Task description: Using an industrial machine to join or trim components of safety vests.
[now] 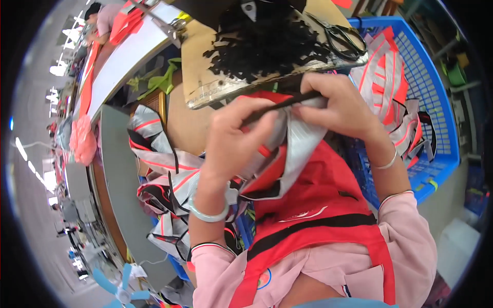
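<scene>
A silver-grey and red fabric piece [304, 141] hangs from my two hands in front of my red apron [328, 179]. Along its upper edge runs a black strip [287, 103], stretched between the hands. My left hand [233, 141] is closed on the left end of this strip, thumb and fingers slightly blurred. Thumb and bent fingers of my right hand [336, 105] pinch the other end. Just beyond the hands, a heap of short black strips [267, 41] lies on a tan board [197, 77]. Black-handled scissors [344, 42] rest at the board's right side.
At right stands a blue plastic basket [447, 128] with grey and red fabric pieces [385, 77]. More striped pieces [164, 161] are heaped at left beside a grey panel [120, 169]. Another person [105, 20] works at a white table [144, 41] far left. A blue fan [123, 292] is lower left.
</scene>
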Motion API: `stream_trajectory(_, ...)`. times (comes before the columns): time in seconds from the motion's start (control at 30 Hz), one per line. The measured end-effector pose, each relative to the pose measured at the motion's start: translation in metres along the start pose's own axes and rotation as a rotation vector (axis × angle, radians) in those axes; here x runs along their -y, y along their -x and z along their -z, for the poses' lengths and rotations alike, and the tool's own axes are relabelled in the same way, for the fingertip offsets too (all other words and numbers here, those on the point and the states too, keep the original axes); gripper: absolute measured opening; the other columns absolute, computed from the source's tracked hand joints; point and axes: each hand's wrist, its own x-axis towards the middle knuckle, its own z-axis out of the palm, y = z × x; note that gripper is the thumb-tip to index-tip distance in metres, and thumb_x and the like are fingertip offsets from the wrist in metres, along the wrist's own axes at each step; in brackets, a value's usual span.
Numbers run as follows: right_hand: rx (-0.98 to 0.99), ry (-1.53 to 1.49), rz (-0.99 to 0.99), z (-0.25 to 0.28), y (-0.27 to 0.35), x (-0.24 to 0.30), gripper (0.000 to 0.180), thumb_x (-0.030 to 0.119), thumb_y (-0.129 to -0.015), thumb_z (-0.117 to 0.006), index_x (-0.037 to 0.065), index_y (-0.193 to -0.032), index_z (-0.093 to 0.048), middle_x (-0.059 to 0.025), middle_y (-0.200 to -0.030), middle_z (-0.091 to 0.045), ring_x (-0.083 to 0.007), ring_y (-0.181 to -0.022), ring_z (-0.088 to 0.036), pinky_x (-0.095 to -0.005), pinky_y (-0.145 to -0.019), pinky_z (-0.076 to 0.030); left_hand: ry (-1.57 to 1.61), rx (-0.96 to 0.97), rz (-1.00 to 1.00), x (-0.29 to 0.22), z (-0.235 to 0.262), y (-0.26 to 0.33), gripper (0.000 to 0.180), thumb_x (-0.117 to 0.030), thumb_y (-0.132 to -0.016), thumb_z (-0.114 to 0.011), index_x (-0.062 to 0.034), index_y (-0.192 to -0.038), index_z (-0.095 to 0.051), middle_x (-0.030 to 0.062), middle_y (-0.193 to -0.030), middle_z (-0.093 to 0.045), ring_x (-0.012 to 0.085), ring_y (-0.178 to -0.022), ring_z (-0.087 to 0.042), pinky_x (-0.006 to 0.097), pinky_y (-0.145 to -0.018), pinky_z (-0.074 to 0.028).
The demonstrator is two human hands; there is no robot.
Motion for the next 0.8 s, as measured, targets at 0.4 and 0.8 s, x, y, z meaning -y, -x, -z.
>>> stream_trajectory(0.4,0.1,-0.185,-0.188,0.012,-0.055,-0.037,0.025,0.021,-0.08,-0.068,-0.001,-0.09,-0.062,-0.0038,-0.073,-0.06,-0.0089,-0.07,-0.055,-0.0254,-0.064,-0.044,0.027,0.24,0.295,0.017,0.029,-0.092,0.025,-0.019,-0.08,-0.068,0.002,-0.094,-0.068,-0.0016,-0.075,-0.061,0.0048,-0.07,-0.052,0.021,-0.064,-0.043)
stream_trajectory(0.8,0.176,-0.089,-0.196,0.015,-0.098,-0.066,0.028,0.022,-0.078,-0.066,-0.003,-0.09,-0.064,-0.0027,-0.072,-0.058,-0.008,-0.069,-0.053,-0.0244,-0.064,-0.044,0.022,0.29,0.428,0.052,0.043,-0.139,0.047,-0.03,-0.077,-0.072,0.004,-0.109,-0.065,0.006,-0.091,-0.066,0.0112,-0.08,-0.059,0.025,-0.075,-0.048)
